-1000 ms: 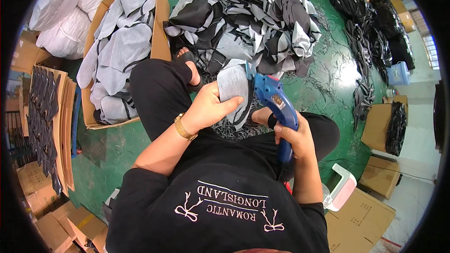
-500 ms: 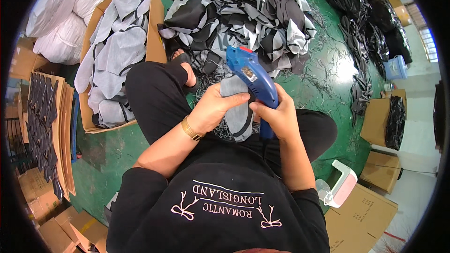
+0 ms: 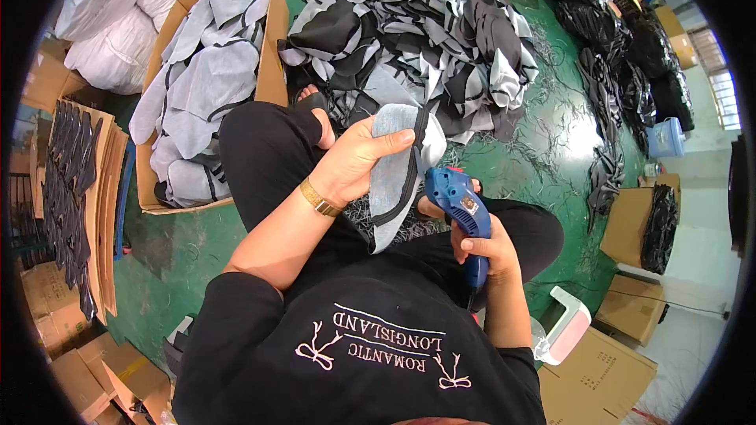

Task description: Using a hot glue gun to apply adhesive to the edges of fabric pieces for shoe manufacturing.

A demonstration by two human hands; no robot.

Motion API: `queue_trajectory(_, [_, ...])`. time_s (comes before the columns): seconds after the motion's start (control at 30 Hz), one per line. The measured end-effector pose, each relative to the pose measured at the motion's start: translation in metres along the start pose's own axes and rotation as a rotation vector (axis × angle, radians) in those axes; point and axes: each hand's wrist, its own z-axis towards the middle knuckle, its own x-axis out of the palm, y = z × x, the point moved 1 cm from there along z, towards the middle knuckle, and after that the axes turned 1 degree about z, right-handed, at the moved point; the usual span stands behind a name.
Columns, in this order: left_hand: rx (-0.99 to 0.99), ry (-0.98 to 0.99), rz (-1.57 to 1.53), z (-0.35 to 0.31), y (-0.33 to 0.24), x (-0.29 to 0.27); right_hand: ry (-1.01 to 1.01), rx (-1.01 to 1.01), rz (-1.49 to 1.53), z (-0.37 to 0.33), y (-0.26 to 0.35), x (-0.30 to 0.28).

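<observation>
Between the thumb and fingers of my left hand (image 3: 364, 157) hangs a grey fabric piece (image 3: 395, 177) with black binding running along its edge and middle. My right hand (image 3: 490, 245) is wrapped round the handle of a blue electric cutter (image 3: 465, 212). The cutter's head sits just to the right of the fabric piece's lower half; I cannot tell whether they touch. Beyond my hands lies a large heap of grey and black fabric pieces (image 3: 425, 39). Similar grey pieces fill an open cardboard box (image 3: 272, 55) at the left.
Thin cut strips (image 3: 516, 149) litter the green floor around the heap. White sacks (image 3: 118, 43) stand at the far left, black plastic bags (image 3: 654, 55) at the far right. Near my right elbow is a pink and white handled object (image 3: 568, 329) beside flat cardboard (image 3: 602, 374).
My right hand has lowered the cutter toward me and to the right, away from the fabric. My left hand now holds the piece up alone, turned so its black edging shows.
</observation>
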Motion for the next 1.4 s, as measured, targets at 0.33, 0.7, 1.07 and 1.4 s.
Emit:
queue_trajectory(0.33, [0.017, 0.009, 0.079, -0.005, 0.003, 0.008, 0.008, 0.048, 0.123, -0.001, -0.005, 0.004])
queue_trajectory(0.7, [0.108, -0.01, 0.24, -0.007, 0.013, 0.013, -0.028, -0.003, 0.301, 0.007, 0.004, 0.018])
queue_trajectory(1.07, [0.092, -0.107, 0.159, -0.003, 0.004, 0.009, -0.013, 0.028, 0.166, -0.006, -0.004, 0.004])
queue_trajectory(1.4, [0.03, -0.015, 0.171, -0.003, 0.013, 0.0, -0.047, 0.058, 0.195, -0.003, -0.009, 0.012])
